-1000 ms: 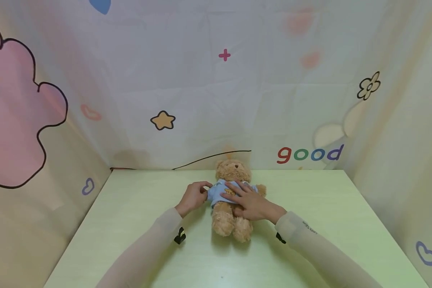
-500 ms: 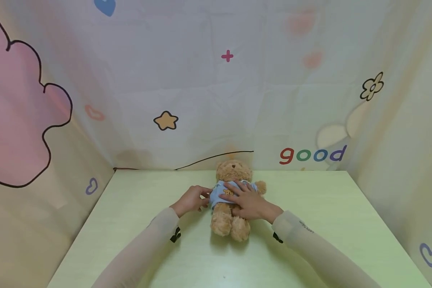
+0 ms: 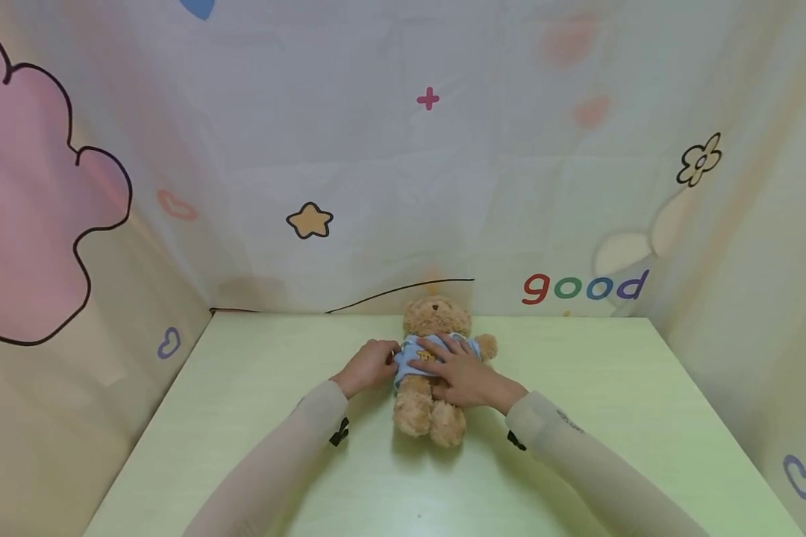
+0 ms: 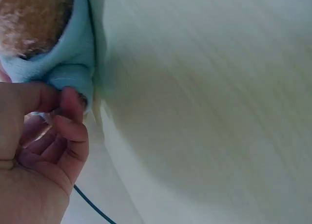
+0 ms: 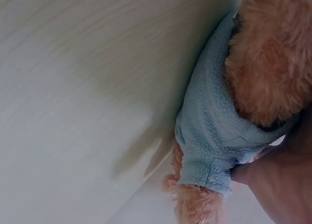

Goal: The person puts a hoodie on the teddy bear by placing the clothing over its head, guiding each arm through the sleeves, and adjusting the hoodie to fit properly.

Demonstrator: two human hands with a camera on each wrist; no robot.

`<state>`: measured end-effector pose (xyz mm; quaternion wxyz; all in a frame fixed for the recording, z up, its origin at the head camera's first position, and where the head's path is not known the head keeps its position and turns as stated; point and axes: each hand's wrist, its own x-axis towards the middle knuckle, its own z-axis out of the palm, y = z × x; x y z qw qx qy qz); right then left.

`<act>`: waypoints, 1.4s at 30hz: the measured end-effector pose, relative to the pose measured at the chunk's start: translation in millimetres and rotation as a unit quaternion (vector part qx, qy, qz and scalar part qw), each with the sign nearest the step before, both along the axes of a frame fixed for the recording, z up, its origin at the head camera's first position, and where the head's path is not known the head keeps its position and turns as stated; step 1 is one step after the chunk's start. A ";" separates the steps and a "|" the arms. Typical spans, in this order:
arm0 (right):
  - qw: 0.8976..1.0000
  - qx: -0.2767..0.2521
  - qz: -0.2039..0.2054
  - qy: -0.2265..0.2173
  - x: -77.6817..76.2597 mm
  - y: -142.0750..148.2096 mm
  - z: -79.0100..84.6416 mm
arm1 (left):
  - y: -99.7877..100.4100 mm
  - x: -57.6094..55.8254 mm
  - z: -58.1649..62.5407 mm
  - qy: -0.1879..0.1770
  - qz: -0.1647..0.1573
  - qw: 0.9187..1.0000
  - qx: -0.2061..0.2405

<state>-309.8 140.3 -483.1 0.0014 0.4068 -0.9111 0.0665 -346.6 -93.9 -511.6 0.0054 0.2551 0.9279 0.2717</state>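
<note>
Pale green counter (image 3: pixel 255 418) carries one teddy bear (image 3: pixel 433 403) at its far middle, where my left hand (image 3: pixel 371 365) pinches its blue shirt (image 3: pixel 413 356) sleeve while my right hand (image 3: pixel 462 374) lies flat, fingers straight, on its belly.

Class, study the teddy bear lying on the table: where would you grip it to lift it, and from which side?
Probably grip the teddy bear round its shirted middle, from above: it lies on its back on the table, and the waist is narrower than the head.
</note>
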 end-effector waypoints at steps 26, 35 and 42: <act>0.999 -0.031 0.031 0.009 -2.6 15.6 -5.0 | -18.1 -5.2 8.6 -0.125 -0.024 0.988 0.093; 0.999 -0.032 0.027 -0.003 -3.6 20.6 -7.3 | -21.9 -4.5 6.0 -0.153 -0.024 0.978 0.137; 0.999 -0.026 0.030 0.011 -4.5 13.2 -5.3 | -17.5 -3.3 7.3 -0.170 0.017 0.980 0.106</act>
